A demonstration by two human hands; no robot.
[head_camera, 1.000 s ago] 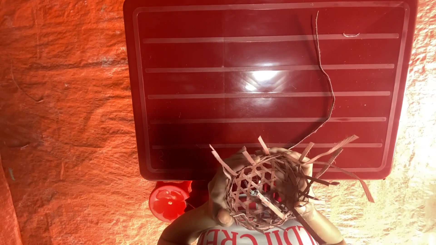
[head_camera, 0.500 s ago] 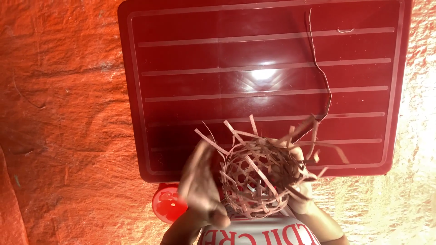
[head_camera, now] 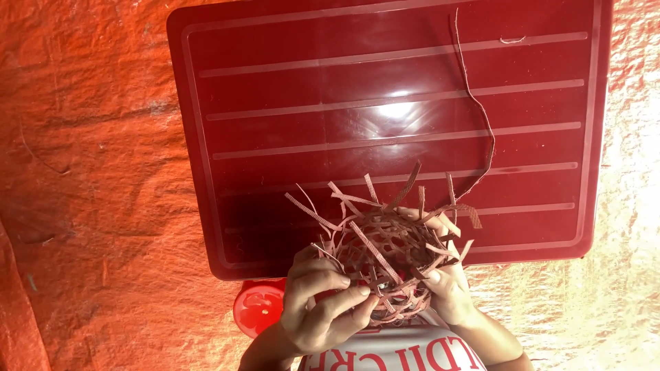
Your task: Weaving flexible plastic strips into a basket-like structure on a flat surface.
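A small open-weave basket [head_camera: 385,257] of flat strips, with loose ends sticking out all round, is held over the near edge of a dark red ribbed plastic tabletop [head_camera: 392,110]. My left hand [head_camera: 323,306] grips its lower left side, fingers curled on the weave. On the lower right side, my right hand [head_camera: 447,288] holds the rim with the thumb pressed on a strip. One long thin strip [head_camera: 478,110] trails from the basket up across the tabletop.
A round red lid-like object [head_camera: 258,309] lies on the ground below the table's near edge, beside my left wrist. A crinkled orange tarp [head_camera: 89,192] covers the ground all round. A short scrap of strip [head_camera: 512,40] lies near the tabletop's far right corner.
The basket has been turned and raised a little in both hands. My left hand has shifted from its blurred, moving position to a firm hold on the lower left of the weave.
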